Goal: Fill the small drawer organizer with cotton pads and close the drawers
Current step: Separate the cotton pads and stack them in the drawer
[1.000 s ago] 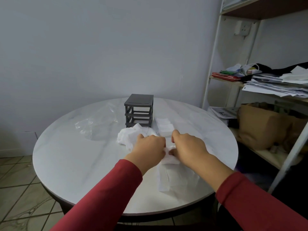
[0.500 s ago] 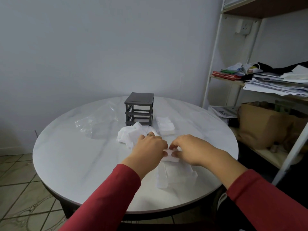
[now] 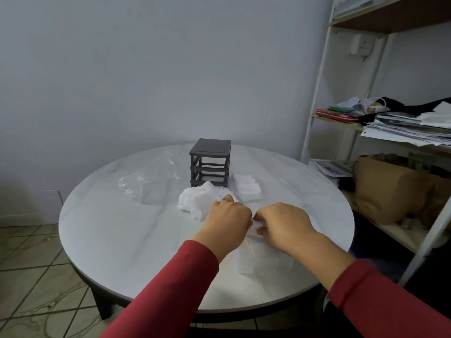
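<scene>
The dark grey organizer frame [image 3: 210, 162] stands at the table's centre back, its three slots showing no drawers. A loose heap of white cotton pads [image 3: 195, 200] lies just in front of it. To its right sits a clear drawer [image 3: 246, 187] with pads stacked in it. Another clear drawer [image 3: 264, 256] lies near the front edge, partly hidden under my hands. My left hand [image 3: 227, 220] and my right hand [image 3: 283, 223] meet above that drawer, both pinching a white cotton pad [image 3: 254, 228] between their fingertips.
A crumpled clear plastic bag [image 3: 146, 181] lies left of the organizer on the round white marble table [image 3: 117, 240]. A white shelf unit [image 3: 314, 113] at the right holds papers, clothes and a brown paper bag [image 3: 388, 191]. Tiled floor shows below left.
Both hands stay over the near clear drawer and have shifted slightly towards me. My right hand has turned outward a little, fingers still working the pad.
</scene>
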